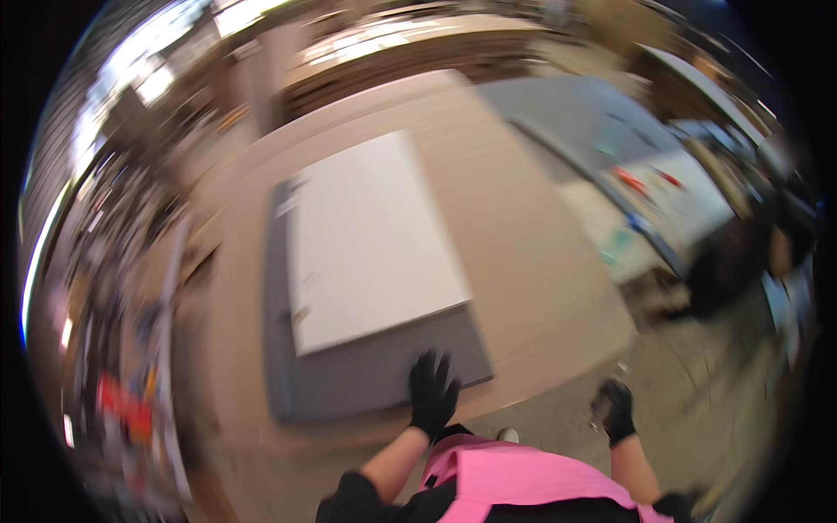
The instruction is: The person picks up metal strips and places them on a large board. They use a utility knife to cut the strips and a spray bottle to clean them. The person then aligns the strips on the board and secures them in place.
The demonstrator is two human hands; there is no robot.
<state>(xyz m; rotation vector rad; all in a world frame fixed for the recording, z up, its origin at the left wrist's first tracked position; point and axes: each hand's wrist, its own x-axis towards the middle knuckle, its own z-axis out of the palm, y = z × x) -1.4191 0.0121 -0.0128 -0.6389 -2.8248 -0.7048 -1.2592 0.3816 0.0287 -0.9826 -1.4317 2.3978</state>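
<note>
My left hand (433, 394), in a black glove, lies with fingers spread on the front edge of a dark grey panel (375, 375). Resting on that panel is a smaller white panel (375, 235), set back so that grey shows along its left and front sides. Two small marks or holes run near the white panel's left edge. Off the board to the right hangs my right hand (615, 410), also gloved in black. Its fingers are curled, with small pale glints beside them; what it holds, if anything, is too blurred to make out.
Both panels lie on a large wood-toned board (523, 253). To the right, a grey and white work surface (689, 205) carries red-handled tools (629, 181) and a long dark bar (593, 179). Stacked boards (410, 52) stand behind. Blurred clutter and a red object (125, 408) line the left.
</note>
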